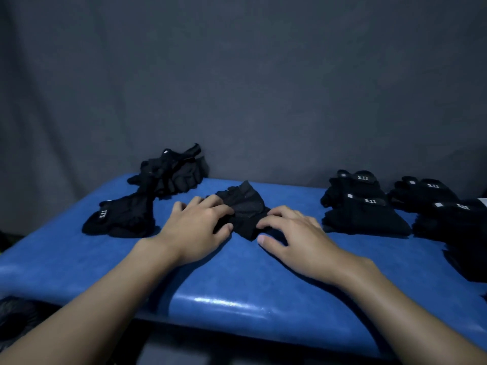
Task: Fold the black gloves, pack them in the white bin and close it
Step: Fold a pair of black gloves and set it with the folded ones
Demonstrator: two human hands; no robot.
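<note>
Blue padded table point(237, 272), glossy along its near edge, filling the lower half of the frame; behind it a dark grey cloth backdrop point(263, 88) hangs in soft folds across the whole upper half. The light is dim.

Dead centre, one black glove point(243, 209) lies crumpled on the blue, its top corner poking up toward the backdrop. The left hand point(196, 227) is on its left edge, fingers bent over the fabric and thumb tucked in below, pinching a fold. The right hand point(292, 238) is at the glove's lower right edge, fingertips curled down onto the cloth, thumb just beside its bottom corner. So the glove sits between the two hands, held from both sides, flat on the table.

Over at centre left, a loose glove with a 5.11 label point(121, 218), and behind it, against the backdrop, an untidy heap of gloves point(168, 172). At the right, neat folded stacks point(361, 204) with white labels up, more stacked pairs point(432, 196) running off the right edge.
</note>
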